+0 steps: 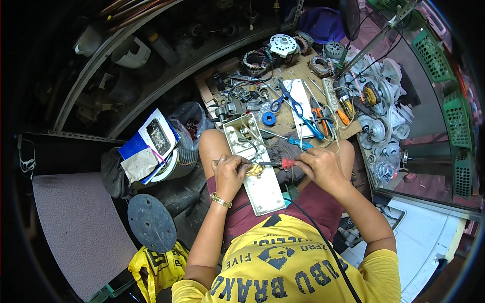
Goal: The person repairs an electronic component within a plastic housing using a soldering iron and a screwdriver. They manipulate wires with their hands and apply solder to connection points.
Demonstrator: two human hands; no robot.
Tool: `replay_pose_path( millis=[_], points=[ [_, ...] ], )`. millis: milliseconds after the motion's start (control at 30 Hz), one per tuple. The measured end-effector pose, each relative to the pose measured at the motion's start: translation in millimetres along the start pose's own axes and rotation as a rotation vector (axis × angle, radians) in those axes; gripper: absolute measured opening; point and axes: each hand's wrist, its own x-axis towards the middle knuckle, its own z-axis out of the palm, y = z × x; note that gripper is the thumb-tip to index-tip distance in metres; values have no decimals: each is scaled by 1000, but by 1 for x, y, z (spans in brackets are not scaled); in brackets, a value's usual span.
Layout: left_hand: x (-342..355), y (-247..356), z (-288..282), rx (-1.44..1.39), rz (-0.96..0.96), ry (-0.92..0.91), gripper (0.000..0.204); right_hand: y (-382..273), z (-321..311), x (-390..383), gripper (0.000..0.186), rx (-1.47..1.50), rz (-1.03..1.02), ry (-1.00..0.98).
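A long white electrical housing with wires lies lengthwise over my lap. My left hand has its fingers closed on a small brass-coloured part at the middle of the housing. My right hand grips a red-handled tool with a dark shaft, whose far end reaches to the brass part beside my left fingertips. A grey cloth lies under the tool, between my knees. A blue-handled screwdriver rests just beyond it.
Ahead, a wooden board bears scissors, blue tape, pliers, a power strip and motor parts. Clear plastic parts pile at the right. A bucket with papers on it, a round metal plate and a yellow bag stand left.
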Motion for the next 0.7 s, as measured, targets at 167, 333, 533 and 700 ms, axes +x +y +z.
replay_pose_path(
  millis=[167,333,533,700],
  points=[
    [-1,-1,-1,0,2,2,10,2,0,0,14,21,21,23],
    [-3,-3,-3,-31,21,-5,9,11,-7,1,14,69,80,21],
    [-2,-5,-7,-130,50,22,7,68,-8,-8,19,384,400,38],
    [7,-4,-12,-121,135,127,10,160,19,-14,32,838,556,192]
  ],
)
